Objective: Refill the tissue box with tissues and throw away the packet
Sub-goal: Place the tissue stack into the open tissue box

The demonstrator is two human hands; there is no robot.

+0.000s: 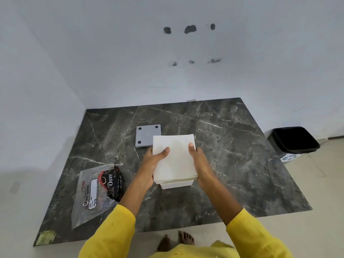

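Observation:
A thick stack of white tissues (176, 157) is held between both my hands above the middle of the dark marble table (232, 146). My left hand (151, 164) grips its left edge, thumb on top. My right hand (199, 161) grips its right edge the same way. Right under the stack a white tissue box (176, 184) shows only its near edge. The empty clear plastic packet (89, 194) lies flat at the table's front left. A grey square lid (147, 135) with dark feet lies upside down behind the stack.
A black Dove-branded packet (113, 182) rests on the clear packet's right side. A black bin (294, 140) with a dark liner stands on the floor to the right of the table. White walls close in at the back and left.

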